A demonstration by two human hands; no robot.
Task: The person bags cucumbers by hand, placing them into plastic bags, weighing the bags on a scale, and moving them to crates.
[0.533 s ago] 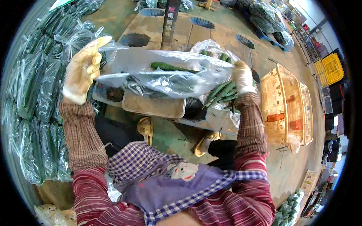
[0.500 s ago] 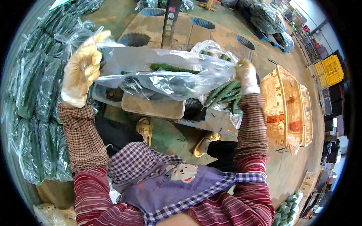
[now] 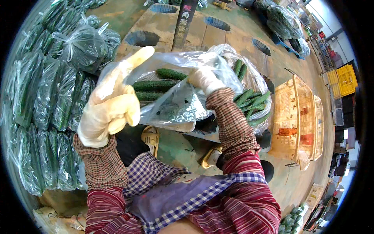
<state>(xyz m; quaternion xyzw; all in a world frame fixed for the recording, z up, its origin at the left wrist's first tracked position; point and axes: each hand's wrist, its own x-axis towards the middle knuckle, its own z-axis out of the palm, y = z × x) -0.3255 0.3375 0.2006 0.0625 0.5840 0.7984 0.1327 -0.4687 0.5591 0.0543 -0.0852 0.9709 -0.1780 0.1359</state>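
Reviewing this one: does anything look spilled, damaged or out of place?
Nothing looks spilled. The one oddity is the brown surface beyond the clear bag: several roundish holes, with blue showing inside, break its otherwise flat top. They may be deliberate cut-outs rather than damage.

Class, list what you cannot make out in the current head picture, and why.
All in the head view:
Whether the left hand grips the clear bag: any contact is behind the hand.
Left ends of the two lower cucumbers in the bag: behind the left hand.
Green produce, bottom right: cut off by the lower edge.
Dark goods, far right: too small to name.
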